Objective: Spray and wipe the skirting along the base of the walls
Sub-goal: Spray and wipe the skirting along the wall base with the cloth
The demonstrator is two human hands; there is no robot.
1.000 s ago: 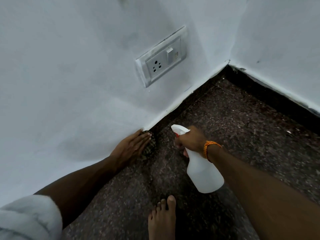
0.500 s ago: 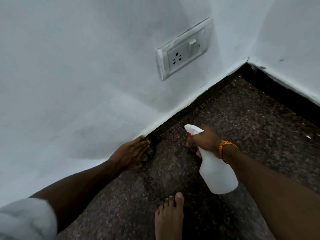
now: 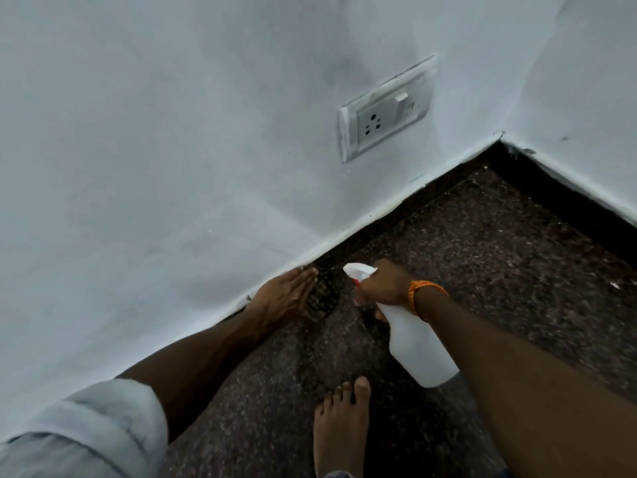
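My left hand (image 3: pixel 287 298) lies flat, fingers straight and together, pressing what looks like a dark patterned cloth (image 3: pixel 320 298) against the black skirting strip (image 3: pixel 441 189) at the foot of the white wall (image 3: pixel 172 167). My right hand (image 3: pixel 382 284) grips the neck of a white plastic spray bottle (image 3: pixel 418 346), fingers curled round the trigger, with its nozzle pointing at the skirting just beside the cloth.

Your bare foot (image 3: pixel 341 419) stands on the dark, speckled stone floor (image 3: pixel 499 257), which runs into the corner of two white walls (image 3: pixel 172 167). A patterned cloth (image 3: pixel 322 298) sits where the floor meets the dark skirting (image 3: pixel 444 191). A small pale scrap (image 3: pixel 614 285) lies towards the right-hand wall.
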